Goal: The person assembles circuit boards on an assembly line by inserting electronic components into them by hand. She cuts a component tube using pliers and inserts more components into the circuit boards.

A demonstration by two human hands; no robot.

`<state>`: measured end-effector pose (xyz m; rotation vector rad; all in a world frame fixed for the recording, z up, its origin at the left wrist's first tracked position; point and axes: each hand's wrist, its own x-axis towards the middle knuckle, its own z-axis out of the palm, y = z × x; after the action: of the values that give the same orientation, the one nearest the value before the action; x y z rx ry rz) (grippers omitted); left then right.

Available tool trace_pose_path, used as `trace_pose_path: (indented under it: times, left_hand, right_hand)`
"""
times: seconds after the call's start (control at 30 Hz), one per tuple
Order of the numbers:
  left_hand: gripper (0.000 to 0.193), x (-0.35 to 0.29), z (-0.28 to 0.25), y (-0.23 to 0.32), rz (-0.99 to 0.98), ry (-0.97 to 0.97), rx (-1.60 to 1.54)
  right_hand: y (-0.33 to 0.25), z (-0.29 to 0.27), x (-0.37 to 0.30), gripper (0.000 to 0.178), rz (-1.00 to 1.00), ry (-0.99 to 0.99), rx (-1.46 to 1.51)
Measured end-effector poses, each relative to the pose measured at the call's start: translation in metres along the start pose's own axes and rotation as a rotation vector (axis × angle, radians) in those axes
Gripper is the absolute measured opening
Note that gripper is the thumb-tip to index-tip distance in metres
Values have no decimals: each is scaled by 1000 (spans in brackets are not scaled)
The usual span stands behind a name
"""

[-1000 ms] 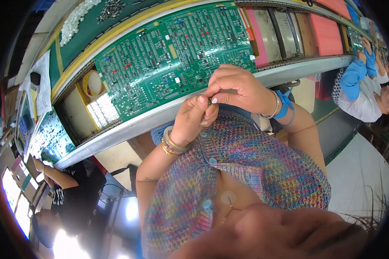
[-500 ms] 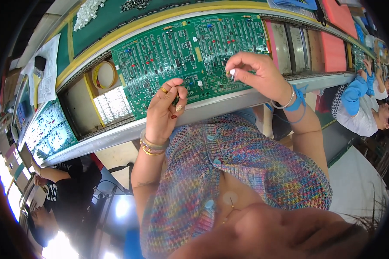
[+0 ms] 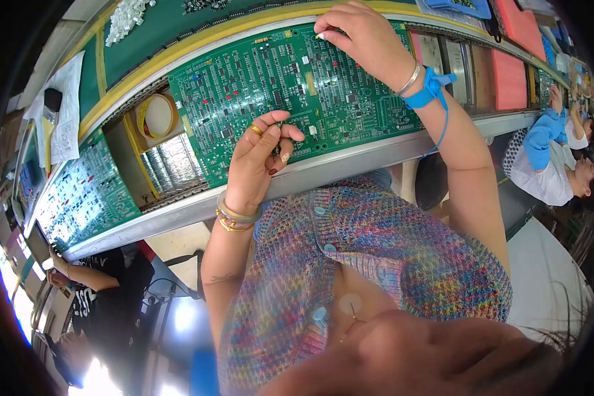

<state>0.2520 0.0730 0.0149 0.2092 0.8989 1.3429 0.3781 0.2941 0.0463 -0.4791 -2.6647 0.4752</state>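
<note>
A large green circuit board (image 3: pixel 208 138) lies on the metal rails in front of me, crowded with small dark, red and white parts. My right hand (image 3: pixel 366 43) reaches over its far edge, thumb and forefinger pinched at the board's surface. What sits between those fingertips is too small to make out. Above the board's near edge, my left hand (image 3: pixel 261 152) is curled palm up around several small dark electronic components (image 3: pixel 277 146), mostly hidden by the fingers. A blue wrist strap (image 3: pixel 432 89) circles my right wrist.
Left along the rails sits another circuit board (image 3: pixel 86 198), with a tape roll (image 3: pixel 142 120) between the two. White connectors (image 3: pixel 129 20) are heaped beyond the far rail. Pink foam (image 3: pixel 510 79) stands at right. Co-workers are at left (image 3: pixel 105 284) and right (image 3: pixel 554 165).
My right hand has moved from the board's near middle to its far edge. My left hand has shifted slightly right, still curled. The left circuit board now shows further to the right.
</note>
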Motion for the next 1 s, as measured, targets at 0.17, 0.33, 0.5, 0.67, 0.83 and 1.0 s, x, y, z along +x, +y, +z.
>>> trace_pose_path:
  times: [0.17, 0.33, 0.5, 0.67, 0.83, 1.0]
  left_hand:
    - [24, -1, -2, -4, 30, -17, 79]
    - [29, -2, -6, -9, 50, -41, 0]
    - [24, -2, -1, -5, 30, -10, 44]
    - [18, -2, -6, -8, 7, -45, 31]
    - [22, -3, 3, -4, -30, 42, 80]
    - [18, -3, -2, -10, -3, 9, 27]
  right_hand:
    - [-10, -7, 8, 11, 139, -168, 65]
    - [-7, -3, 5, 10, 108, -152, -6]
    - [-8, -3, 4, 9, 39, -131, -38]
    - [-8, 7, -3, 9, -19, -42, -75]
    - [-15, 0, -2, 11, -52, 67, -28]
    - [-59, 1, -32, 11, -51, -11, 249]
